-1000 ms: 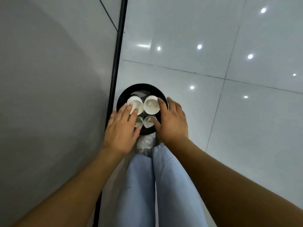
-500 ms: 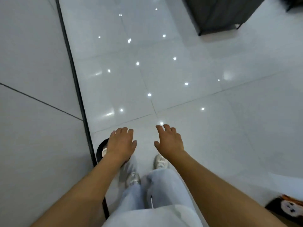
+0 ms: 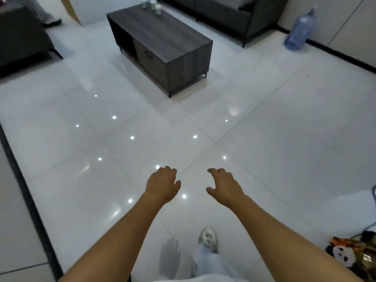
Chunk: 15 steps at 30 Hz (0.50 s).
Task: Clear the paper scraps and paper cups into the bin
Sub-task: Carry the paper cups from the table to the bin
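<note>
Though label-free, both hands [image 3: 162, 185] empty.

Both bare forearms reached forward, palms down. The left hand [image 3: 162, 184] and the right hand [image 3: 224, 187] hung apart, fingers loosely curled, holding nothing.

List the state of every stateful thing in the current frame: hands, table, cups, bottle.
left hand: empty, fingers loosely curled, held over the floor
right hand: empty, fingers relaxed and spread
dark wooden coffee table: standing, drawer front closed
small pale cups on the table's far end: upright; too small to tell contents
large blue plastic water bottle: upright on the floor by the wall
</note>
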Tool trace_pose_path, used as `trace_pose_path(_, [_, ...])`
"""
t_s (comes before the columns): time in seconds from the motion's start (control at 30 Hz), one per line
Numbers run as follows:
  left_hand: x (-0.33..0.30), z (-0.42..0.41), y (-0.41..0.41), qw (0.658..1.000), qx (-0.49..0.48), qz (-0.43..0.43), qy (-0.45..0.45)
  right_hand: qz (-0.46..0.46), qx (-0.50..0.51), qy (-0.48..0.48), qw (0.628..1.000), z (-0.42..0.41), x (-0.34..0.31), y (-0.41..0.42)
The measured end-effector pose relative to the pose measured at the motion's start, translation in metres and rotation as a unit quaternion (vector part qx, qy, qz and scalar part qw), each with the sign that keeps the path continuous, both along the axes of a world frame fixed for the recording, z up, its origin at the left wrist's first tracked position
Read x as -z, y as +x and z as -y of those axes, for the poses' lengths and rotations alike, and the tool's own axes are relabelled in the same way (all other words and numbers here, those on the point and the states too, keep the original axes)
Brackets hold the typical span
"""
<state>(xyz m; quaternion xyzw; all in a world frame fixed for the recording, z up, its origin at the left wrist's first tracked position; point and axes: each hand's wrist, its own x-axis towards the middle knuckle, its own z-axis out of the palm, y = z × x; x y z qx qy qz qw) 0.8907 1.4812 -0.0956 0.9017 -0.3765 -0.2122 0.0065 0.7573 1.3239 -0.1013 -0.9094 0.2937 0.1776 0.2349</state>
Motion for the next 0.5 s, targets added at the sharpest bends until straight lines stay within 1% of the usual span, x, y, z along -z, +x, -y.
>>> trace_pose_path(0.17, [-0.018, 0.124, 0.012, 0.999, 0.04, 0.013, -0.028, 0.012, 0.042, -0.022, 0.999, 0.118, -0.023, 0.007])
trace_pose_path(0.3, [-0.028, 0.197, 0.035, 0.998, 0.06, 0.013, -0.028, 0.008, 0.063, -0.022, 0.998, 0.188, -0.03, 0.023])
trace_pose_path(0.5, [-0.023, 0.314, 0.109, 0.998, 0.064, 0.012, -0.019, 0.009, 0.076, -0.018, 0.997, 0.299, -0.025, 0.091])
